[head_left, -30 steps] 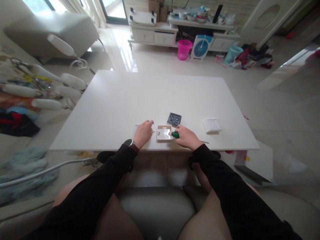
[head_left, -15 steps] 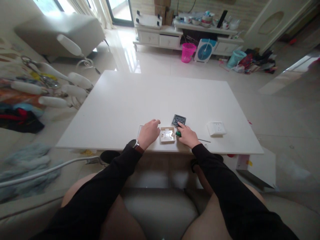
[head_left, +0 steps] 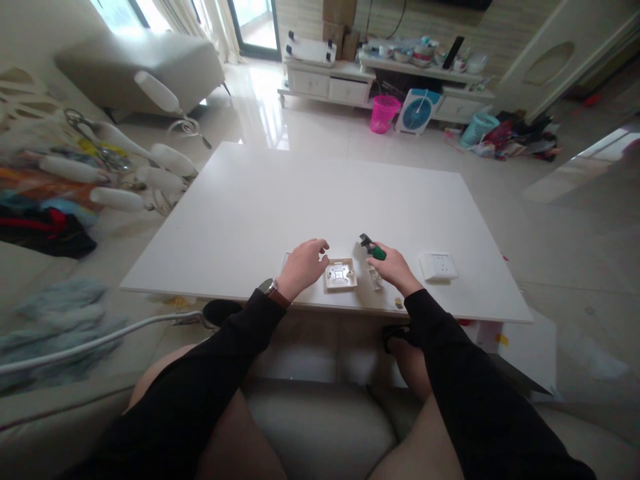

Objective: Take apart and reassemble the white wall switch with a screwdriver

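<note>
My left hand [head_left: 303,267] rests on the white table, its fingers loosely bent and apart with nothing between them. Beside its fingertips lies a square cream wall mounting box [head_left: 341,274], open side up. In my right hand [head_left: 393,268] is a green-handled screwdriver [head_left: 377,253]; its shaft is hidden by the hand. The same hand holds a dark socket module [head_left: 366,239], lifted and tilted on edge, at its fingertips. Below these fingers shows a pale plastic part [head_left: 375,278], partly covered. To the right sits a white wall socket [head_left: 440,267] on its box.
The white table [head_left: 320,193] reaches away from me. A tiny yellow and dark piece [head_left: 399,303] lies near its front edge. Beyond, on the floor, stand a pink basket [head_left: 384,115] and a blue fan [head_left: 418,112]. At left is a lamp with white shades [head_left: 157,90].
My right hand has picked the dark socket module up off the table and tilted it, and turned the screwdriver. My left hand stays by the mounting box. The view has shifted slightly.
</note>
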Demonstrator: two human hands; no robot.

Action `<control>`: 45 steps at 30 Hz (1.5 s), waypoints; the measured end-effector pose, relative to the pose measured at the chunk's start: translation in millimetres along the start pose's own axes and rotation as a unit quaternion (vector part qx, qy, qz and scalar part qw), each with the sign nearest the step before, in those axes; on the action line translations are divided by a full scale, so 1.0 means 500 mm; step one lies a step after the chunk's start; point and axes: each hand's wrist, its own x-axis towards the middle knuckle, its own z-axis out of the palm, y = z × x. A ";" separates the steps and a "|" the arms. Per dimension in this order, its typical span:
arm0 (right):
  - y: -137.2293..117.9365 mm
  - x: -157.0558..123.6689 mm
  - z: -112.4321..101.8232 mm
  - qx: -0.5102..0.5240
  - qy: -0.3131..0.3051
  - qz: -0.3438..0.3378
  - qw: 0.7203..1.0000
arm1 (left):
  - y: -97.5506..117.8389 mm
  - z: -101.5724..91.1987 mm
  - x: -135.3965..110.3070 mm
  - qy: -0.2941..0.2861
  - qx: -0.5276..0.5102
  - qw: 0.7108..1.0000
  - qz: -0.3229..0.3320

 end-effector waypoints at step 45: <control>-0.119 -0.090 -0.014 0.427 0.023 0.050 0.903 | 0.083 0.005 -0.030 -0.116 -0.707 0.685 -0.136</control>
